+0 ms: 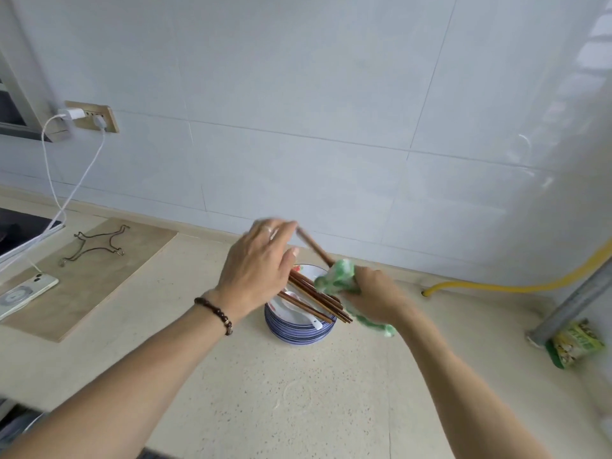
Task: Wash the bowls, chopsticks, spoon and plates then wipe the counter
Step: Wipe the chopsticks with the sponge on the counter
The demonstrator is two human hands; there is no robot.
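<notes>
Left hand (256, 265), beaded bracelet at wrist, fingers closed around the far end of a brown chopstick (314, 247), motion-blurred. Right hand (376, 294) clenched on a soapy green cloth (337, 279) wrapped round that chopstick's near end. Below them: stack of blue-striped plates (298, 332) on the speckled counter (298, 402), more chopsticks (314, 299) and a white spoon (303, 311) lying across the top. Green snack packet (574, 346) far right; print illegible. Phone (25, 293) left.

Wooden chopsticks (314, 298), speckled matt counter (265, 376)
</notes>
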